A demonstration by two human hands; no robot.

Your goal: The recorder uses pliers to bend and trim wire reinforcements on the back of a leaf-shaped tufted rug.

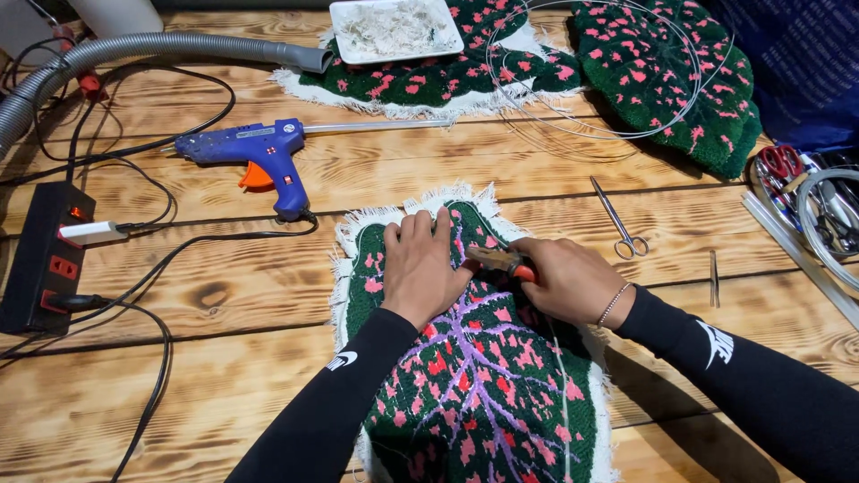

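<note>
Two hands are working on a leaf-shaped tufted rug (483, 376), green pile with pink flecks and purple veins, lying on the scorched wooden tabletop (224, 358). Left hand (420, 264) is pressing flat, fingers spread open, gripping nothing. Right hand (568, 279) is curling its fingers shut around an orange-handled tool (503, 260). Blue glue gun (255, 152) and steel scissors (619, 220) are lying nearby.

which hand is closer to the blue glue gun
Left. The left hand lies flat on the leaf-shaped rug, just right of and below the glue gun. The right hand sits farther right, gripping an orange-handled tool.
</note>
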